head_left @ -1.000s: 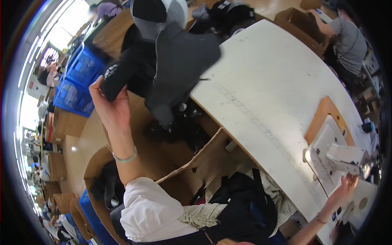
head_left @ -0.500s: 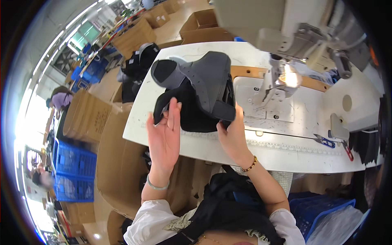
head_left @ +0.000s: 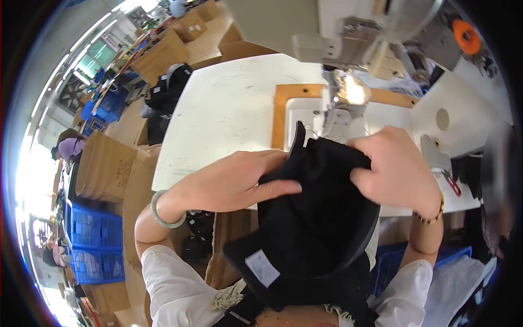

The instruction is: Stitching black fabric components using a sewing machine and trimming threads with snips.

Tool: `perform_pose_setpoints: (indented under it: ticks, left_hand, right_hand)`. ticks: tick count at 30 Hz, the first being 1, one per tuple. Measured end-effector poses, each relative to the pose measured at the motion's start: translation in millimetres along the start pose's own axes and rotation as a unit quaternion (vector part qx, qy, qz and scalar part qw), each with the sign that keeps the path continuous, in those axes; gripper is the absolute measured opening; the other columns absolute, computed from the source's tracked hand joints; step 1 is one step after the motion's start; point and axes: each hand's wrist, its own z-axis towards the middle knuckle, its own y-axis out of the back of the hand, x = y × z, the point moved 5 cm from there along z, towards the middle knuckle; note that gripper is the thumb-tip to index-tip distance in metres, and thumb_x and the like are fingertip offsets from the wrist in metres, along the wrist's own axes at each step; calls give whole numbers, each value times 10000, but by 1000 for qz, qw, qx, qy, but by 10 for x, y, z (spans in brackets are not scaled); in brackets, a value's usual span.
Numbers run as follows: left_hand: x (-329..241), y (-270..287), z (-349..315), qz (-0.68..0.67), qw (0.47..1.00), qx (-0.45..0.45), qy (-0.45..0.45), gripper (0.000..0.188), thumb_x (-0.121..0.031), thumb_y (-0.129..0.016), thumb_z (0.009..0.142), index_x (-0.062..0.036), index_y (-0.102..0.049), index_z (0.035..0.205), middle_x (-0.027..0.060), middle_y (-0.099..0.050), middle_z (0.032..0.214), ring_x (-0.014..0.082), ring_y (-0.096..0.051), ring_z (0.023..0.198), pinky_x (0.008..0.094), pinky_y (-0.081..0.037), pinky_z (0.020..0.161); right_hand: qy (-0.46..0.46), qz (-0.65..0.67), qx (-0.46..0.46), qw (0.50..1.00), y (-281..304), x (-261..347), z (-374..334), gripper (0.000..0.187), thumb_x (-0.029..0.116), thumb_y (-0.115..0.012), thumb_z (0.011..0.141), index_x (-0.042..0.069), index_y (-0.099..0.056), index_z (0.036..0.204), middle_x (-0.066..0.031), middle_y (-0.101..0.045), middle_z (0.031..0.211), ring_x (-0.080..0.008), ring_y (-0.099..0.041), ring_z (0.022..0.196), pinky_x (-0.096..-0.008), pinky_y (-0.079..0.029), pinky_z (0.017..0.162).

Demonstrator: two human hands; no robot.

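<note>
I see both hands gripping a black cap [head_left: 310,229] above the white table [head_left: 218,120]: left hand [head_left: 239,182] pinching its side, right hand [head_left: 395,169] clenched on its top edge, before the sewing machine [head_left: 348,60]

The black fabric [head_left: 310,229] hides the right hand's [head_left: 395,171] fingertips; the sewing machine [head_left: 348,32] runs off the top edge

small white square label [head_left: 262,267] on black fabric [head_left: 316,229], brown cardboard boxes [head_left: 106,166] at left
</note>
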Motion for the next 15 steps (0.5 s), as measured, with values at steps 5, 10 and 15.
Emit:
perform_pose_setpoints:
  ticks: [5, 10, 15]
  left_hand:
    - [334, -432, 344, -191, 972, -60, 119, 417, -339, -504, 935, 71, -579, 932, 156, -569, 676, 156, -484, 636, 340, -427, 640]
    - [302, -502, 433, -190, 970, -113, 105, 380, -274, -563, 894, 46, -546, 1099, 166, -603, 855, 229, -577, 840, 313, -456, 776]
    - [-85, -217, 557, -39, 965, -256, -36, 538, -76, -589, 765, 15, -421, 1268, 217, -468, 1233, 357, -460, 1165, 340, -420, 940]
  right_hand:
    - [-95, 4, 100, 990, -195, -595, -114, 186, 141, -526, 608, 19, -640, 690, -211, -590, 642, -391, -578, 660, -454, -466, 637]
    - [-82, 68, 141, 984, -318, -846, -192, 256, 157, -522, 629, 29, -649, 810, -203, -612, 696, -373, -598, 706, -435, -476, 674]
    - [-25, 65, 152, 986, -319, -677, -135, 321, 164, -530, 647, 21, -617, 921, -208, -623, 736, -378, -603, 733, -438, -481, 700]
